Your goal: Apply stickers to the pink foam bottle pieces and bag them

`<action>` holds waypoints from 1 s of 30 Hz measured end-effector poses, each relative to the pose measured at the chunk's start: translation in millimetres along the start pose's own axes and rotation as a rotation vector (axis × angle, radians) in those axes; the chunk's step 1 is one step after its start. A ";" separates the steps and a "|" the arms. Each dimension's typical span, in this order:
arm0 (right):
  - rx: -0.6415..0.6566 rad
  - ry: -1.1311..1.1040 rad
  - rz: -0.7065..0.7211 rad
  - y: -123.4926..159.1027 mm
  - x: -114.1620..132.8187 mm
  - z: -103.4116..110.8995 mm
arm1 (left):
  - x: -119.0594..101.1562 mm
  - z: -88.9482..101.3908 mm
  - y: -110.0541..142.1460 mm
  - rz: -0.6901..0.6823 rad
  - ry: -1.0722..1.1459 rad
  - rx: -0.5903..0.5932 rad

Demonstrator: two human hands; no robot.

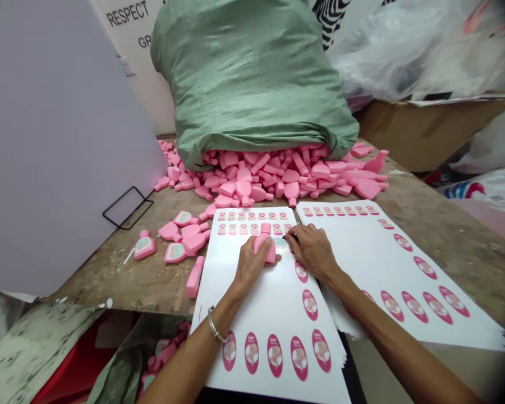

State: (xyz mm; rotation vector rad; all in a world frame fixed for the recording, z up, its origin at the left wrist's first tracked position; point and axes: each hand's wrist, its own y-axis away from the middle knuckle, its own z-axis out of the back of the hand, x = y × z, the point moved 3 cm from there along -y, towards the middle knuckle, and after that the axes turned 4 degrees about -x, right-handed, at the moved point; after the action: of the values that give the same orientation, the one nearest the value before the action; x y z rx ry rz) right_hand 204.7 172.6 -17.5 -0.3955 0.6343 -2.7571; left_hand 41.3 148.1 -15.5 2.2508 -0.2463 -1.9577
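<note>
My left hand (252, 259) is closed around a small pink plastic bottle (262, 244), its cap pointing away from me, above a sheet of stickers (252, 292). Close on its right, the fingers of my right hand (313, 247) are pinched together at a pale, glossy sticker (280, 244). A small dark spot shows at those fingertips; I cannot tell what it is. Small rectangular stickers line the sheet's top, and pink ovals run down its right side and along the bottom.
A second stack of sticker sheets (353, 258) lies to the right. Pink bottles (244, 177) spill from a green sack (252, 78) at the back. Several bottles, some labelled (145, 246), lie left beside a black wire frame (128, 209). A cardboard box (425, 132) stands back right.
</note>
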 end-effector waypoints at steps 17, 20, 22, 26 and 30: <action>-0.021 0.025 -0.017 1.6 -0.3 -1.7 | -2.9 3.1 0.5 0.000 -0.008 0.030; -0.014 0.002 -0.017 2.5 -2.4 -2.3 | -2.9 3.4 0.6 -0.009 -0.008 0.037; -0.002 -0.055 -0.027 2.6 -4.5 -4.0 | -2.4 3.4 0.3 -0.016 -0.003 0.041; 0.004 -0.132 -0.054 1.4 -7.3 -6.7 | 0.4 3.6 -1.4 -0.015 -0.005 0.034; -0.037 -0.082 0.020 0.0 -3.1 -2.9 | 3.2 4.0 -2.7 -0.027 0.009 0.034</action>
State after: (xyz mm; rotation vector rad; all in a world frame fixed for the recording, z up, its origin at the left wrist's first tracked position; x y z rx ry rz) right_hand 206.6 174.6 -20.6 -0.5050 0.6654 -2.6980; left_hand 37.8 150.0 -19.8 2.2953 -0.2515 -1.9712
